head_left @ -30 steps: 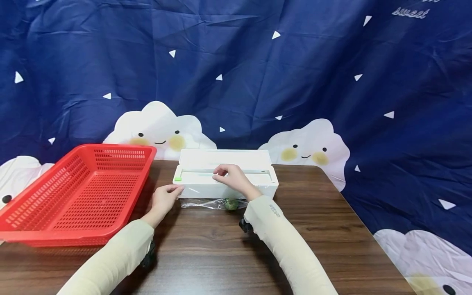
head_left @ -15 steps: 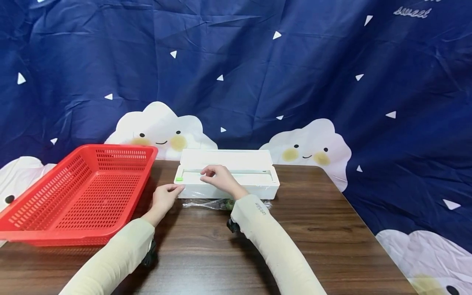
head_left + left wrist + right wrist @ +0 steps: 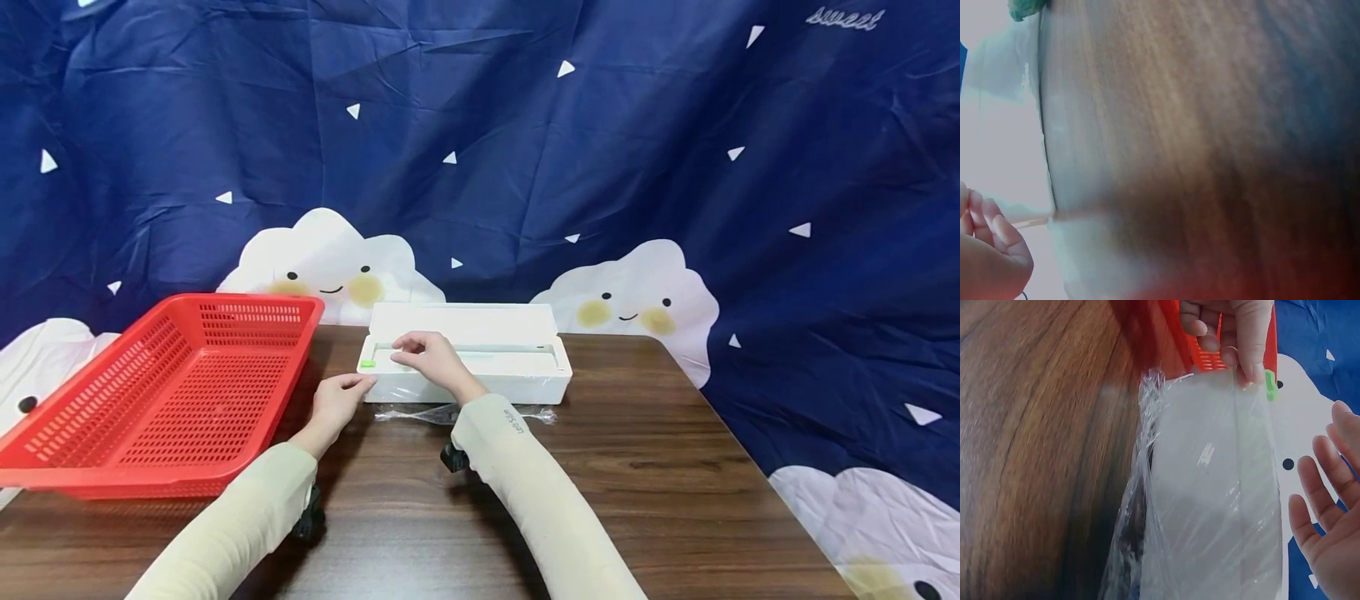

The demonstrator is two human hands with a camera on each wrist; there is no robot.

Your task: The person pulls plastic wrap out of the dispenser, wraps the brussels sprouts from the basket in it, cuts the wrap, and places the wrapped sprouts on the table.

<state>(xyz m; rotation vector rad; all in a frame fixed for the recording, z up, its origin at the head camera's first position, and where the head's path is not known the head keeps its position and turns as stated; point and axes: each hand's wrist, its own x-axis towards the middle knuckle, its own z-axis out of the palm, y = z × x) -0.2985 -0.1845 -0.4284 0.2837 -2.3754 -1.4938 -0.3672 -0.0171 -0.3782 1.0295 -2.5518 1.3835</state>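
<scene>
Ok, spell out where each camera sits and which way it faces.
Head: on the head, facing forward and down at the white box and red basket; left hand, right hand and sleeves show.
Left wrist: on that wrist, facing the table and box; left hand at lower left.
Right wrist: on that wrist, facing along the box; right hand at right, left hand at top.
Shared by head and right wrist: box, basket, both hands.

Bright, even light in the head view, soft shadows falling under the sleeves (image 3: 543, 487), glints streaking the plastic film (image 3: 1207, 465), left wrist view hazy, the bench (image 3: 1172, 125) smearing into blur.
</scene>
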